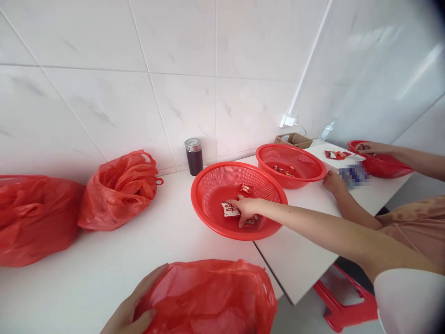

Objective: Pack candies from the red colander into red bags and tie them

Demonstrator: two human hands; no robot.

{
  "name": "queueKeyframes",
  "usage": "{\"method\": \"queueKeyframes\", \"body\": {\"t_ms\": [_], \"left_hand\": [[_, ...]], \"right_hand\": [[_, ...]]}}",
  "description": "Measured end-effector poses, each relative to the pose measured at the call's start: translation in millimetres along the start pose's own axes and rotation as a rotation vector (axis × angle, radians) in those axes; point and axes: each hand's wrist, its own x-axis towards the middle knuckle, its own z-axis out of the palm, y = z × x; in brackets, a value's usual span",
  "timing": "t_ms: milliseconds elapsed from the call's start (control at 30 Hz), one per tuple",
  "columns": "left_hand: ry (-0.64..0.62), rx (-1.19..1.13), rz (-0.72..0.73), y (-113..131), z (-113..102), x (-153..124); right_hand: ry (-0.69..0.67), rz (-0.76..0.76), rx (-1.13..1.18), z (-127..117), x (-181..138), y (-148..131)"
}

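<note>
My left hand (134, 306) grips the edge of a red plastic bag (208, 292) at the bottom of the view, thumb on the near side. The bag's mouth gapes towards the camera. My right hand (246, 208) reaches down into a red perforated plastic basket (205, 215), its fingers apart. Its fingertips touch or hover just over a small white packet with red print (230, 209). A small red wrapped packet (246, 189) lies behind the hand, and other red packets (253, 221) are partly hidden under it.
A second red basket (313, 178) holds a few wrapped pieces. Full red bags (121, 190) stand at left, near a dark tumbler (194, 157). At right a co-worker's hands (335, 182) are beside a tray (313, 150) and another red bag. A red stool (351, 311) stands below.
</note>
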Motion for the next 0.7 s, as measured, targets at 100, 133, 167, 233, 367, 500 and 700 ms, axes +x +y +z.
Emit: {"method": "queueKeyframes", "body": {"t_ms": [100,133,167,233,367,500,700], "left_hand": [[0.036,-0.004,0.004,6.1,7.6,4.5],[0.035,0.001,-0.003,8.7,9.3,4.5],[0.027,0.005,-0.012,11.1,10.7,3.8],[-0.001,0.024,-0.019,14.9,12.7,1.3],[-0.020,0.066,-0.012,15.7,14.0,-4.2],[-0.023,0.042,-0.029,14.2,13.5,-6.4],[-0.029,0.006,-0.047,11.7,16.0,-6.3]], "right_hand": [[0.054,-0.012,-0.021,3.9,-2.4,-29.8],[0.073,-0.025,-0.030,4.5,-3.3,-37.2],[0.090,-0.042,-0.037,4.4,-4.0,-42.5],[0.111,-0.069,-0.039,2.0,-4.5,-46.8],[0.020,-0.116,-0.013,-7.2,-4.9,-39.1],[-0.113,-0.128,-0.044,-7.5,-10.6,-36.6],[-0.005,-0.110,-0.056,4.5,-10.4,-37.1]]}}
